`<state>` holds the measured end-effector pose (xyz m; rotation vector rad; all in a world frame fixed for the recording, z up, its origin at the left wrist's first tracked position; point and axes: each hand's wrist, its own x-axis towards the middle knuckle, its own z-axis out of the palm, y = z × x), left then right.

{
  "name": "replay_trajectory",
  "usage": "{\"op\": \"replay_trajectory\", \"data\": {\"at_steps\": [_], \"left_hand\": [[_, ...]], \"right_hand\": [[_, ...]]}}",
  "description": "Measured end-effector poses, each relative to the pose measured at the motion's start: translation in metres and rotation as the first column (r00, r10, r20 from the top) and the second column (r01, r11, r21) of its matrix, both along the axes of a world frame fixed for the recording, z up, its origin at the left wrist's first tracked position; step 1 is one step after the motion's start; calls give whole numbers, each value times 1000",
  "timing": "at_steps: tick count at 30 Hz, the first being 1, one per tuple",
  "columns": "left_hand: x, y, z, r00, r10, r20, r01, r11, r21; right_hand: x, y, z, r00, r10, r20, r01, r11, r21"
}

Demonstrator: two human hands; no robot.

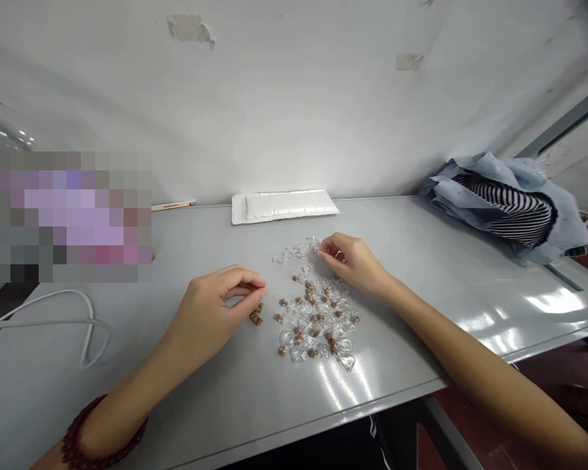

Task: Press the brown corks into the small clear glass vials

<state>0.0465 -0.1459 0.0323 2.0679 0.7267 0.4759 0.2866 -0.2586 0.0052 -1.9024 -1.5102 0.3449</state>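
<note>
My left hand [220,303] hovers over a small group of brown cork stoppers [256,314], with thumb and forefinger pinched together; what sits between the tips is too small to make out. At the far row of small clear glass bottles [296,250], my right hand [345,258] closes its fingertips on a bottle at the row's right end. These bottles show no corks. Nearer to me, between the hands, lies a spread of many clear glass bottles with brown corks [316,316] in their necks. Their shapes vary, and one near the front looks diamond-like.
A white padded envelope [289,205] lies against the wall, with a thin pen-like stick [172,205] to its left. Bundled blue cloth [509,202] with striped fabric rests at right. A white cable [91,326] loops across the left side of the grey table [215,418].
</note>
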Motion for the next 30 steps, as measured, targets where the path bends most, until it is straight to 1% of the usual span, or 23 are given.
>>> {"op": "replay_trajectory", "data": {"at_steps": [2, 4, 6, 9, 11, 13, 18, 23, 25, 27, 30], "left_hand": [[3, -4, 1, 999, 31, 33, -26, 991, -128], [6, -9, 3, 996, 53, 72, -37, 977, -209], [8, -14, 3, 990, 80, 112, -52, 971, -234], [8, -20, 3, 975, 129, 182, -88, 972, -216], [6, -24, 2, 965, 127, 228, -81, 976, -200], [5, -25, 0, 960, 102, 260, -54, 981, -186], [5, -26, -7, 956, 50, 288, -7, 989, -147], [6, -28, -11, 945, -5, 328, 4, 1000, 2], [6, -29, -13, 937, -24, 348, 14, 999, 31], [6, -29, -15, 930, -22, 367, 11, 999, 31], [5, -31, -18, 927, 10, 375, -33, 998, 56]], "right_hand": [[-14, -4, 8, 973, 52, -224, -51, 999, 8], [-30, -7, 15, 876, 128, -465, -144, 990, 0], [-46, -10, 21, 753, 176, -634, -231, 973, -5], [-64, -13, 23, 607, 214, -765, -308, 951, 22], [-71, -14, 22, 543, 231, -808, -334, 941, 45], [-73, -14, 20, 503, 235, -832, -349, 936, 54], [-73, -15, 18, 476, 214, -853, -352, 935, 38], [-73, -14, 17, 441, 208, -873, -346, 937, 48], [-73, -14, 17, 424, 203, -882, -345, 937, 50], [-74, -14, 18, 404, 202, -892, -348, 936, 55], [-75, -15, 20, 366, 204, -908, -343, 937, 73]]}}
